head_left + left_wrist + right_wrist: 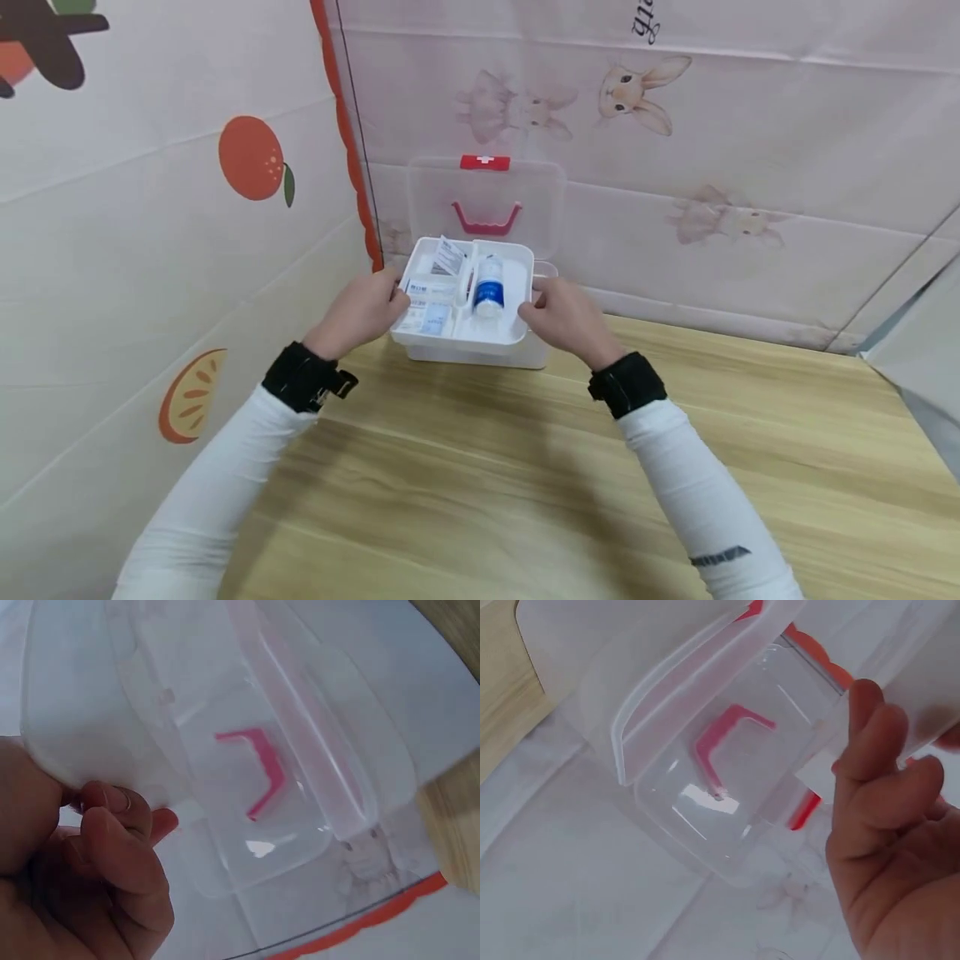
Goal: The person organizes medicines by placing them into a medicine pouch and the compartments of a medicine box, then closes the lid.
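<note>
A white divided tray (491, 337) is held up over the base of a first-aid box (517, 361). My left hand (365, 307) pinches the tray's left rim, and my right hand (566, 317) pinches its right rim. Small printed packets (431, 292) lie in the left compartments. In the right compartment lies a white bottle with a blue label (489, 287). Behind the tray the box's clear lid (435, 187) stands raised, with a pink handle (487, 227) and a red latch (485, 162). Both wrist views show curled fingers at the tray's edge and the handle (266, 769) beyond.
The box stands on a wood-grain table (465, 467), close to the corner. A white fabric wall with fruit prints (251, 158) rises at the left. Another with rabbit prints (637, 92) runs along the back.
</note>
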Demonstrator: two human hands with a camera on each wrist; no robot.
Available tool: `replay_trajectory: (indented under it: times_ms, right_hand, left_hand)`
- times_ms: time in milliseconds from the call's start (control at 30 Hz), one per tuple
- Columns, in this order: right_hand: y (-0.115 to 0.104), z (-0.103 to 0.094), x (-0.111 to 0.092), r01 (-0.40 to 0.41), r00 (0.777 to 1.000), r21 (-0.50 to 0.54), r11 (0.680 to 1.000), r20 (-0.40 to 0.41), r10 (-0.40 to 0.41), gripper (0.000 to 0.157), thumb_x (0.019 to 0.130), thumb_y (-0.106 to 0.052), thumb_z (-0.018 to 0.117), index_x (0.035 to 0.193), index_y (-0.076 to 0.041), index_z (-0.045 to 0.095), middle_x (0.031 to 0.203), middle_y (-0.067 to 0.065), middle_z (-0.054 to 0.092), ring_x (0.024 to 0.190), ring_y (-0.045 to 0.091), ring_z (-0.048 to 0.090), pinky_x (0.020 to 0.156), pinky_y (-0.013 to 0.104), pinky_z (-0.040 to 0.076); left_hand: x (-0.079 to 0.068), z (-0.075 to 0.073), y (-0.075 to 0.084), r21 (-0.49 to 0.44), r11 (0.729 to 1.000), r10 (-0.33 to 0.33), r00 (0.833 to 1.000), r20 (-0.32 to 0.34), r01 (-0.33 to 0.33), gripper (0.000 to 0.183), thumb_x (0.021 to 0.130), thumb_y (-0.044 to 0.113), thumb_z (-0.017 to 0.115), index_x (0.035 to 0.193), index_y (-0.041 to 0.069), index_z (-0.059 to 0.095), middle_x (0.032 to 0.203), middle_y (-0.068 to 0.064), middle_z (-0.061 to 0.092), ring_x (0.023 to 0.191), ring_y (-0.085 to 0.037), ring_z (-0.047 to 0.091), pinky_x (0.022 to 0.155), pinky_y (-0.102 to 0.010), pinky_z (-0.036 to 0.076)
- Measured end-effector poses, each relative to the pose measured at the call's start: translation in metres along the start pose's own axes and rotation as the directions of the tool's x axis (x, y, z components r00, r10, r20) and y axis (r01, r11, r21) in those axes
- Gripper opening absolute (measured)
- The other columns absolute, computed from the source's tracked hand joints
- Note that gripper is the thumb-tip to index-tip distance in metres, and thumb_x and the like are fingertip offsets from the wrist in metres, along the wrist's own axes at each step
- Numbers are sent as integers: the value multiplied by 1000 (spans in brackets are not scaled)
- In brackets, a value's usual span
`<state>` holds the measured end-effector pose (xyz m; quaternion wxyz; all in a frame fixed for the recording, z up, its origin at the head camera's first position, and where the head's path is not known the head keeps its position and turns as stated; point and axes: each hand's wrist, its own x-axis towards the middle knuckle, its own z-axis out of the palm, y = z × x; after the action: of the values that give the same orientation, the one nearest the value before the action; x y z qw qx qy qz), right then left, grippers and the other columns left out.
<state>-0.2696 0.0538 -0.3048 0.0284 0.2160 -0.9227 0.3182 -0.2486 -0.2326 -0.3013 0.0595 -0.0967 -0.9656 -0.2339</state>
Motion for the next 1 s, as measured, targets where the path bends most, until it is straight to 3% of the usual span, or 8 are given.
replay_trajectory:
  times_ms: [100, 267, 400, 533, 767, 1000]
  right_hand:
    - [2, 8, 18, -35, 999, 42, 999, -18, 36, 29, 93, -16, 58, 118, -4, 68, 81, 8, 65, 61, 25, 58, 52, 28, 43]
    - [6, 21, 41, -120, 990, 27, 992, -65, 122, 26, 97, -15, 53, 111, 1, 66, 69, 11, 51, 60, 28, 54, 52, 28, 41]
    - [6, 34, 51, -182, 976, 39, 983, -114, 185, 33, 101, -19, 51, 121, 4, 61, 91, 14, 64, 75, 29, 61, 65, 32, 54]
    - [8, 51, 60, -161, 970, 99, 982, -168, 176, 36, 102, -19, 49, 128, 4, 58, 108, 16, 68, 84, 30, 64, 74, 38, 58]
    - [22, 75, 62, -114, 966, 222, 968, -203, 160, 40, 99, -18, 50, 135, -4, 56, 78, 12, 60, 71, 27, 57, 56, 30, 47]
    - [37, 92, 58, -66, 983, 272, 960, -150, 110, 35, 100, -16, 49, 130, -1, 56, 80, 11, 60, 68, 24, 59, 56, 29, 49]
  left_hand:
    - [15, 2, -7, 23, 1000, -16, 1000, -5, 16, 39, 99, 10, 44, 135, -3, 51, 97, -13, 66, 70, -23, 58, 55, -30, 43]
    - [39, 11, -16, 13, 999, -44, 999, -2, 44, 36, 101, 12, 41, 132, -4, 50, 102, -15, 66, 77, -25, 61, 63, -32, 50]
    - [52, 18, -22, -30, 995, -97, 995, -10, 96, 34, 102, 13, 41, 130, -3, 50, 107, -16, 65, 84, -25, 64, 72, -35, 55]
    - [59, 24, -31, -64, 985, -162, 986, -24, 161, 34, 104, 15, 41, 132, -1, 49, 110, -16, 64, 88, -27, 63, 75, -36, 54]
    - [66, 39, -43, -98, 979, -186, 980, -71, 179, 39, 103, 15, 40, 138, 1, 48, 110, -16, 65, 88, -27, 61, 72, -37, 49]
    - [65, 53, -55, -38, 981, -193, 978, -75, 190, 36, 103, 15, 41, 137, 4, 48, 115, -17, 61, 92, -31, 57, 74, -40, 46]
